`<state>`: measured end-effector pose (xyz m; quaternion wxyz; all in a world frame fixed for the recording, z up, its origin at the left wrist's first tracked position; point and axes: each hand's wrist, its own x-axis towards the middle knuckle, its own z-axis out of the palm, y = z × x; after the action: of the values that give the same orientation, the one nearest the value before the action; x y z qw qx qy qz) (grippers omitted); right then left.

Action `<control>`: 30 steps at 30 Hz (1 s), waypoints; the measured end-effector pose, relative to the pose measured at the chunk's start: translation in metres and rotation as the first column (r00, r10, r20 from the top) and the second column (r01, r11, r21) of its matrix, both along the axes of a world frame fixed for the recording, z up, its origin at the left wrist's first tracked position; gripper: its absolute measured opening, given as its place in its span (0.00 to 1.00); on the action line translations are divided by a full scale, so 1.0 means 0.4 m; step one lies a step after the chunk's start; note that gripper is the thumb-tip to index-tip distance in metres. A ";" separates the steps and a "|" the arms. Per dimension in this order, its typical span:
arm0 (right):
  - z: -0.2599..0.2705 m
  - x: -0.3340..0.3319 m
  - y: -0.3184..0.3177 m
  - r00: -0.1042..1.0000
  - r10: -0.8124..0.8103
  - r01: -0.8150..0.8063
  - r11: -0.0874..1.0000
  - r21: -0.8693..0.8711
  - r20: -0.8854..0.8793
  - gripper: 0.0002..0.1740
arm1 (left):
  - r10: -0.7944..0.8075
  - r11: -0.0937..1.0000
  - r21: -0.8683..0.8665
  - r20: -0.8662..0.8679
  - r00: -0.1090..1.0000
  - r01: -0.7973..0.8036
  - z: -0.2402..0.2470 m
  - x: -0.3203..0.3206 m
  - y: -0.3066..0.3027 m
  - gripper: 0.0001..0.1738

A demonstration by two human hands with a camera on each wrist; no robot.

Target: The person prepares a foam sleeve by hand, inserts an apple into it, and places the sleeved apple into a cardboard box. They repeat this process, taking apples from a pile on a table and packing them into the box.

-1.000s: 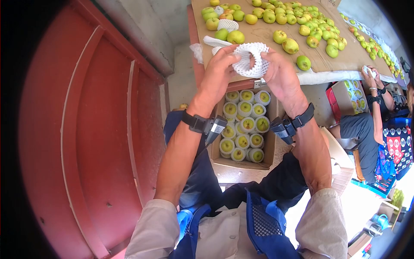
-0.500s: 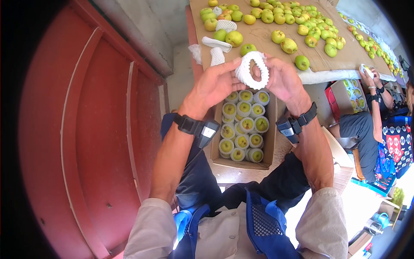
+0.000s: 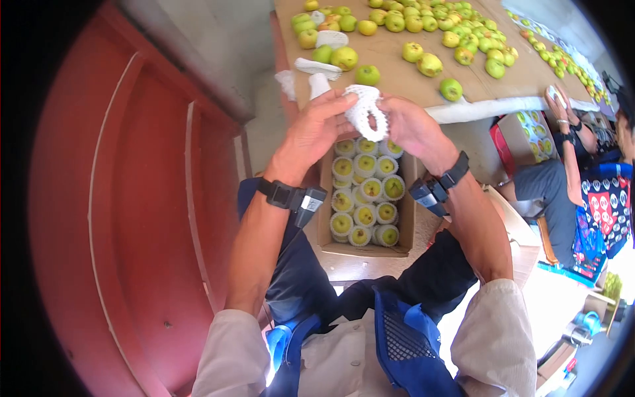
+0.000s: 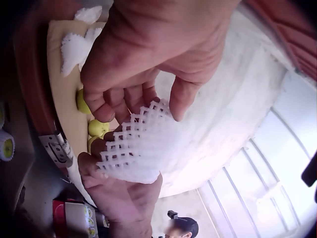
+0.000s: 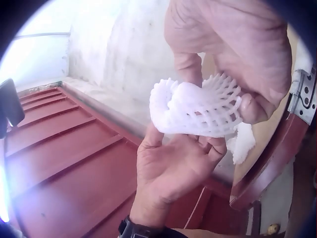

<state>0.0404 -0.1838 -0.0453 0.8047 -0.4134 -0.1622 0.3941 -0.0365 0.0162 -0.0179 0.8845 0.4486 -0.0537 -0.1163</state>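
A white foam fruit net (image 3: 365,111) is stretched between my two hands above the near edge of the cardboard-covered table. My left hand (image 3: 316,129) pinches its left side, thumb on top. The right hand (image 3: 415,131) grips the opposite side. An oval opening with a rolled rim faces me in the head view, and no apple shows inside. In the right wrist view the net (image 5: 198,109) has a thick folded end and an open lattice end. Below the hands stands a cardboard box (image 3: 408,228) of green-yellow apples (image 3: 364,215) in foam nets.
Loose apples (image 3: 430,64) cover much of the table (image 3: 390,86). More foam nets (image 3: 317,68) lie at its left end. A red metal door (image 3: 152,198) stands close on the left. At the right, another person (image 3: 575,152) sits by a second box (image 3: 529,135) of wrapped apples.
The net has gone from a wide round opening to a narrower, folded shape, tilted downward. Both hands have lowered slightly, still holding it. The head view has shifted a little.
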 end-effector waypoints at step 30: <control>-0.137 0.299 -0.297 0.232 0.139 0.964 0.102 -0.247 0.963 0.32 | 0.288 0.939 -0.184 -0.033 0.957 -0.289 0.000 0.035 0.019 0.19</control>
<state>0.1602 -0.3026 -0.1000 0.2812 -0.9323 -0.1145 -0.1964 -0.0225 0.0239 -0.0178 0.9304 0.3661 0.0044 0.0188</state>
